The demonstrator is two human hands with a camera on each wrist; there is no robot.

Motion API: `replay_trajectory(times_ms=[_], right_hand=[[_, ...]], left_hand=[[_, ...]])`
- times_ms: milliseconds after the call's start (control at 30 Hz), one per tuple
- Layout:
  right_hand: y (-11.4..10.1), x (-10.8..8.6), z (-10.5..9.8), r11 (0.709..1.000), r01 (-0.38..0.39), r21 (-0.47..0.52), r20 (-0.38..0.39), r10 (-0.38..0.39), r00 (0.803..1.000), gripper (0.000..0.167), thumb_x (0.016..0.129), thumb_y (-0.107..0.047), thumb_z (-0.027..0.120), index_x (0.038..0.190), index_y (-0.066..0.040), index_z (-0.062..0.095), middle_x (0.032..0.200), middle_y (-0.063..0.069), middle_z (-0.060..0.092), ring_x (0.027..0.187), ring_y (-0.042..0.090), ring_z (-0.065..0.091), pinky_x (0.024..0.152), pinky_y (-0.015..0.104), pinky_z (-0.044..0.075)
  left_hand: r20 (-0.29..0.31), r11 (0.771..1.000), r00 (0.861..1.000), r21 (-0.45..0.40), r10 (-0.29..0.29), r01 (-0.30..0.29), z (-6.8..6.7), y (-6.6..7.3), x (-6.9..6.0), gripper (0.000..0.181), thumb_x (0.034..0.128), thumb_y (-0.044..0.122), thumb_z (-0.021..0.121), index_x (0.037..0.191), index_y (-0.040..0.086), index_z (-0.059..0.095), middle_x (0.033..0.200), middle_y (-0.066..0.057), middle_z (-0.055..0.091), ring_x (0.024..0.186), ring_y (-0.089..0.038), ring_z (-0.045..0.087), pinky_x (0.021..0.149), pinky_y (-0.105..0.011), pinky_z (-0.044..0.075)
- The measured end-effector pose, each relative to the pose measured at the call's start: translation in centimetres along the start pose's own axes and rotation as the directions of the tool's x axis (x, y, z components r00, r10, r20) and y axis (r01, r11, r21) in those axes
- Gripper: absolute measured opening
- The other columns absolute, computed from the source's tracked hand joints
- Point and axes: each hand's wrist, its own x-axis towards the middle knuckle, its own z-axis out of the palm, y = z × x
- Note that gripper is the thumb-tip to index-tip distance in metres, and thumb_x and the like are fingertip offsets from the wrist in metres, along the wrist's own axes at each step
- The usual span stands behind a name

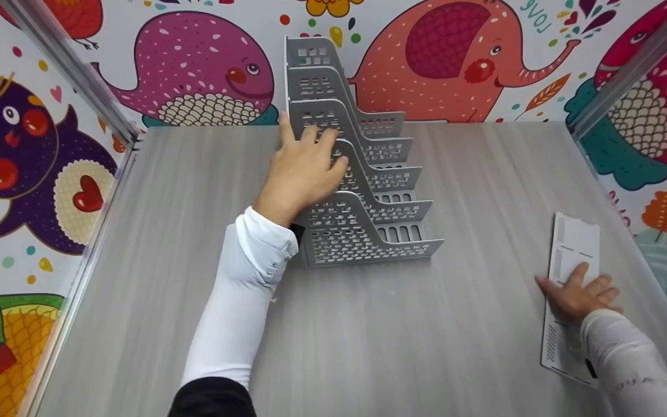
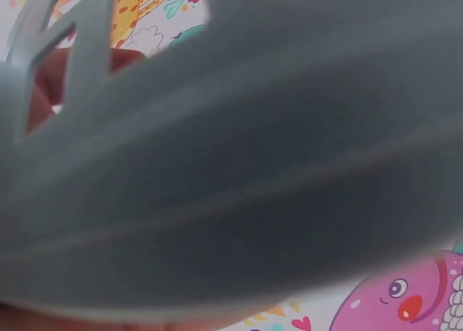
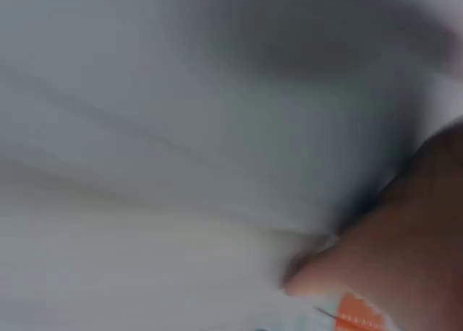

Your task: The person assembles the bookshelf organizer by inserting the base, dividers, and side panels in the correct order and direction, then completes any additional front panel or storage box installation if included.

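A grey plastic file rack (image 1: 362, 231) with several perforated slanted dividers stands on the table, its tall side to the left. My left hand (image 1: 301, 171) grips the tall side from above, fingers spread over the dividers. In the left wrist view a blurred grey divider (image 2: 253, 165) fills most of the picture, with fingers on both sides of it. At the right lies a slim white panel (image 1: 576, 237), resembling the underside of a keyboard. My right hand (image 1: 579, 295) rests over it with fingers spread, the thumb at its left edge. The right wrist view is blurred.
The grey wood-grain tabletop (image 1: 194, 191) has printed cartoon walls (image 1: 194, 69) at the back and both sides. Metal corner posts (image 1: 73, 69) stand at the back corners. The white panel lies near the table's right edge.
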Motion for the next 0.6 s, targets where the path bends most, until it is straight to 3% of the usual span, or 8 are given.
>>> replay_trajectory(times_ms=[67,133,400,500,600], right_hand=[[1.0,0.1,0.7,0.999,-0.036,0.018,0.004,0.036,0.999,0.123,0.077,-0.086,0.029,0.134,-0.004,-0.042,0.13,0.039,-0.046,0.124,0.062,-0.034,0.101,0.077,-0.011],[1.3,0.0,0.9,0.999,-0.025,0.03,-0.016,0.025,1.0,0.121,0.077,-0.086,0.028,0.134,-0.005,-0.043,0.129,0.038,-0.048,0.121,0.061,-0.038,0.1,0.076,-0.015],[0.3,-0.3,1.1,1.0,-0.011,0.01,0.0,0.01,1.0,0.118,0.079,-0.085,0.025,0.136,-0.005,-0.041,0.132,0.039,-0.045,0.123,0.061,-0.035,0.102,0.075,-0.013],[-0.4,0.0,0.5,0.999,0.03,-0.033,-0.078,-0.033,0.996,0.113,0.084,-0.077,0.029,0.143,0.002,-0.025,0.14,0.049,-0.016,0.131,0.065,-0.002,0.106,0.074,0.011],[-0.4,-0.1,0.0,0.995,0.089,-0.047,-0.198,-0.096,0.975,0.098,0.089,-0.063,0.037,0.145,0.01,0.0,0.13,0.051,0.016,0.112,0.06,0.026,0.093,0.067,0.033]], left_hand=[[-0.003,1.0,1.0,-0.005,0.02,-0.02,0.2,0.3,0.1,0.055,0.0954,0.04,0.042,0.145,0.016,0.038,0.152,-0.016,0.034,0.145,-0.048,-0.008,0.104,-0.057,0.04],[-0.007,1.0,1.0,-0.007,0.026,-0.026,0.2,0.4,0.1,0.055,0.0955,0.04,0.042,0.144,0.015,0.039,0.151,-0.016,0.035,0.145,-0.048,-0.007,0.105,-0.056,0.04],[0.0,1.0,1.0,-0.014,0.008,-0.008,-0.2,-0.2,0.0,0.057,0.0951,0.04,0.043,0.145,0.013,0.038,0.151,-0.016,0.035,0.146,-0.045,-0.009,0.108,-0.055,0.036],[-0.007,1.0,1.0,-0.014,0.0,0.0,-0.4,-0.4,-0.1,0.057,0.095,0.04,0.043,0.145,0.013,0.037,0.151,-0.016,0.035,0.146,-0.046,-0.01,0.108,-0.056,0.037],[-0.008,1.0,1.0,-0.021,-0.002,0.002,-0.3,-0.4,-0.2,0.057,0.0946,0.04,0.044,0.144,0.012,0.038,0.15,-0.016,0.036,0.146,-0.045,-0.01,0.108,-0.055,0.037]])
